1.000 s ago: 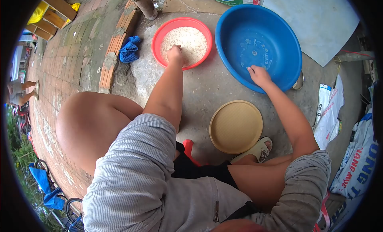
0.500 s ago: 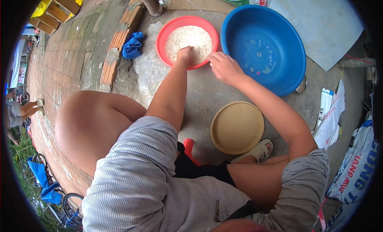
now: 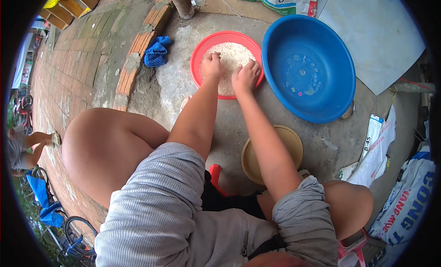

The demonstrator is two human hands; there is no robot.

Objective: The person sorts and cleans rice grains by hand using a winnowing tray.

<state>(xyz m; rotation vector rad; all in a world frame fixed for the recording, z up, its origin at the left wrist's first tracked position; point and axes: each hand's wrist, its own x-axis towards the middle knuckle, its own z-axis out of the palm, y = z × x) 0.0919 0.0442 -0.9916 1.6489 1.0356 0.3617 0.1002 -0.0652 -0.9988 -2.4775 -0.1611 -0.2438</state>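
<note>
A red basin (image 3: 198,77) holds a layer of whitish grains (image 3: 234,50) that look like rice. My left hand (image 3: 211,66) is over the left side of the grains, its fingers curled in; whatever they pinch is hidden. Over the right side, near the rim, my right hand (image 3: 245,77) has its fingers bent and slightly apart, with nothing visible in them. A large blue basin (image 3: 302,99) stands against the red one on the right, with only its printed bottom showing inside. Below my right forearm lies a round tan tray (image 3: 285,136), partly covered by the arm.
A blue cloth (image 3: 156,53) lies beside a low brick edging (image 3: 133,65) at the left. Printed sacks (image 3: 404,198) are at the right, and a grey sheet (image 3: 372,42) lies behind the blue basin. Another person's legs (image 3: 39,140) show at far left.
My right hand has moved from the red basin's right rim to above the grains. My left hand has lifted from the grains. My right knee has come into view, and the camera has shifted slightly.
</note>
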